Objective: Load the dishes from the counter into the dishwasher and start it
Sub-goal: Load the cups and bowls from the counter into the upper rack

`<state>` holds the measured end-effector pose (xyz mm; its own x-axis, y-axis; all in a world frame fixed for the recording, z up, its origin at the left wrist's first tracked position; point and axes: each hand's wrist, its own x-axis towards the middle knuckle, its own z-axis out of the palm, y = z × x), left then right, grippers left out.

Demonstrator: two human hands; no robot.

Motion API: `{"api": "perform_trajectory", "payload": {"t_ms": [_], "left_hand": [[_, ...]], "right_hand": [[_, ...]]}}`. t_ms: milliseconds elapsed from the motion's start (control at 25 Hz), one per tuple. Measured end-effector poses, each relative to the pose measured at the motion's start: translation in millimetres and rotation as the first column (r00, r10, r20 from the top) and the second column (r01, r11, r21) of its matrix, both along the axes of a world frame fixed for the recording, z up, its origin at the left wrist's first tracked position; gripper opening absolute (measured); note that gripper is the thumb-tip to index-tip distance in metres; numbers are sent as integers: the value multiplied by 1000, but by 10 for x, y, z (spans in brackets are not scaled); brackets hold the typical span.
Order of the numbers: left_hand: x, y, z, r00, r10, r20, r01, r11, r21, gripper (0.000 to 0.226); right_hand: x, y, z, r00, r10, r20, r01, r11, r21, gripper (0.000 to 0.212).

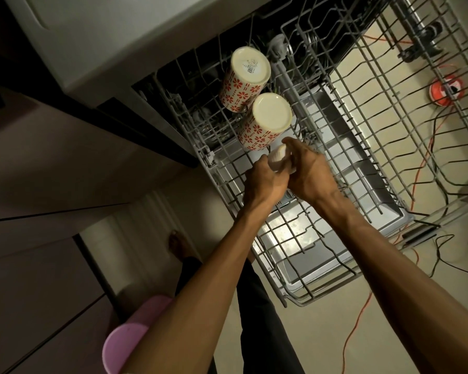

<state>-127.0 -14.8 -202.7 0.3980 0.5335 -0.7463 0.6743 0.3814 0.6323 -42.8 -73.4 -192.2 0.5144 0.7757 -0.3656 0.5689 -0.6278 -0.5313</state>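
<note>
Two cream cups with red flower patterns stand upside down in the pulled-out upper dishwasher rack (pixel 303 295): one at the back (pixel 245 79), one nearer (pixel 265 121). Just in front of the nearer cup, both hands meet over the rack around a small white cup (pixel 360 157). My left hand (pixel 265 180) holds its near side. My right hand (pixel 305 174) curls round its far side, thumb near the top. Most of the white cup is hidden by the fingers.
The lower rack (pixel 389 85) is pulled out to the right above the open dishwasher door (pixel 343 163). Orange and black cables (pixel 416 184) and an orange cable reel (pixel 445 91) lie on the floor. A pink bin (pixel 125 344) stands by my left arm beside the cabinets.
</note>
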Motion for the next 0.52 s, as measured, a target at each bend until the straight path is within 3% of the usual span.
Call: {"api": "perform_trajectory", "payload": {"t_ms": [360, 520], "left_hand": [[-11, 25, 30, 999, -36, -28, 36, 999, 5, 71], [-59, 75, -61, 994, -54, -96, 55, 998, 6, 54]], "right_hand": [[107, -38, -24, 993, -1, -117, -1, 1000, -15, 80], [88, -92, -63, 978, -85, -188, 84, 996, -15, 95]]}}
